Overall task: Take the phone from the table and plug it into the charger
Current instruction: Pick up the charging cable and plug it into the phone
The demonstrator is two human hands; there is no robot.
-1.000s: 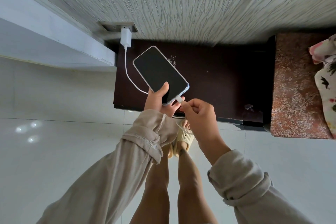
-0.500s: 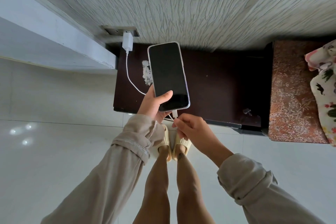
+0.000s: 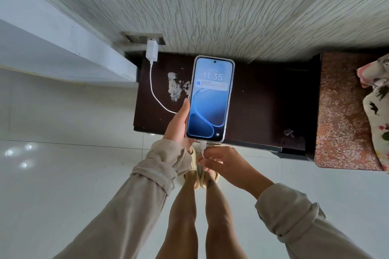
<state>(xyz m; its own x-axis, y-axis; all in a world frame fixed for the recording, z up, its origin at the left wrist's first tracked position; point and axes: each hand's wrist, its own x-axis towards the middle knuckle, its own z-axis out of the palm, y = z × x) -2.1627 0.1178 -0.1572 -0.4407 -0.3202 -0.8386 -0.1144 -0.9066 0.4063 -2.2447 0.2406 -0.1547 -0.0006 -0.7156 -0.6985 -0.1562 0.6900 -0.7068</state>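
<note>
A person standing at a dark wooden table (image 3: 263,111) holds a phone (image 3: 210,99) upright at the centre of the frame, its lit screen showing 11:35 above a notification banner and a blue wallpaper. The left hand (image 3: 177,126) cradles the phone from the left side, the thumb laid straight along the phone's left edge and the remaining fingers hidden behind the case. Just below the phone's bottom edge, the right hand (image 3: 223,164) pinches the white cable (image 3: 155,94) between thumb and fingertips, a little under the connector (image 3: 203,145), which sits in the port at the phone's base.

The cable runs out from behind the left hand, curves up across the left part of the tabletop and ends at a white charger (image 3: 152,51) in the upper left of the frame, plugged into a wall socket (image 3: 136,38) set in pale, wood-grained panelling. A patch of worn white marks (image 3: 175,86) shows on the table surface just left of the phone.

Both arms wear rolled beige sleeves (image 3: 160,166); bare legs and pale slippers (image 3: 199,176) occupy the lower centre, above a glossy white tiled floor (image 3: 63,174). At the right edge sits a brown patterned cushion (image 3: 341,115) with a floral fabric (image 3: 379,94) lying on it.
</note>
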